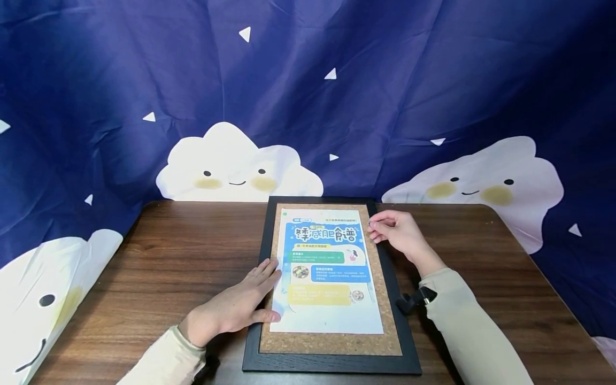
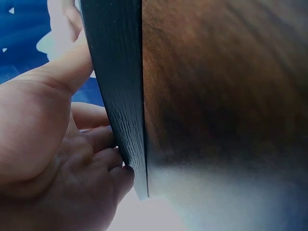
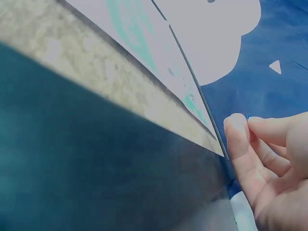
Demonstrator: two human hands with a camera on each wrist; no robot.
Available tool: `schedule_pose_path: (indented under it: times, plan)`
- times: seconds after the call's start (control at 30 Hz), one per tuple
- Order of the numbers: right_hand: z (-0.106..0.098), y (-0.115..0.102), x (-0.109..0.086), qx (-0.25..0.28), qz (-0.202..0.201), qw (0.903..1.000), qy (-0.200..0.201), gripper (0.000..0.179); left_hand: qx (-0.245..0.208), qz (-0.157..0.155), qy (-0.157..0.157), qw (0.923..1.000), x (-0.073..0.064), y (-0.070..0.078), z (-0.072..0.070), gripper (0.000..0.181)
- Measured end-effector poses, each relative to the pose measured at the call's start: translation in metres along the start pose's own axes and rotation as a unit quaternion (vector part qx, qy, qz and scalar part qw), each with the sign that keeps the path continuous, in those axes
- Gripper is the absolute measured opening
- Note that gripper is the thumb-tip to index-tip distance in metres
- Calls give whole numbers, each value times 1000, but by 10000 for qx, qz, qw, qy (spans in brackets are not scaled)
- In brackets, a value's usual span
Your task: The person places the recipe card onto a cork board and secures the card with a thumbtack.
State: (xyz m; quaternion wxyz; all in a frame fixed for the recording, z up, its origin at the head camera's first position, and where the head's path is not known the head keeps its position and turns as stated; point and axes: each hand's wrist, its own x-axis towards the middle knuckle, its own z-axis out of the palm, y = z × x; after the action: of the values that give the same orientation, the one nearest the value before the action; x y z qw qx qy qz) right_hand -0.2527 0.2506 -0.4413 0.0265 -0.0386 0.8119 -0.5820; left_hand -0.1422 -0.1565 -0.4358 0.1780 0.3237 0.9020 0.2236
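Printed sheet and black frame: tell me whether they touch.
Apart: the head view shows bare cork along every visible edge of the printed sheet, separating it from the black frame.

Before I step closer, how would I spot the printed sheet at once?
Find the brown table in front of the dark blue curtain. On it lies a black frame around tan cork, and the printed sheet lies on that cork. Its white paper with blue, green and yellow panels sets it apart from the plain surfaces around it.

Black frame (image 1: 332, 363), speckled tan cork (image 1: 332, 345), white sheet (image 1: 327, 321) — blue, green, yellow panels (image 1: 340, 274) — brown wood-grained table (image 1: 192, 256), navy curtain (image 1: 308, 96) with white clouds (image 1: 236, 168), triangles (image 1: 331, 74)
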Motion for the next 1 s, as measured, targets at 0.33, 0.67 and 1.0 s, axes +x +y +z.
schedule_pose_path:
  times: [0.33, 0.67, 1.0]
  plan:
    - [12, 0, 24, 359, 290, 9988, -131, 26, -55, -6, 11, 10000, -1, -1, 0, 92]
    - [20, 1, 45, 248, 643, 9976, -84, 26, -130, -75, -43, 9999, 0, 0, 2, 91]
    - [21, -4, 55, 170, 983, 9950, -78, 29, -114, -51, -14, 9999, 0, 0, 1, 91]
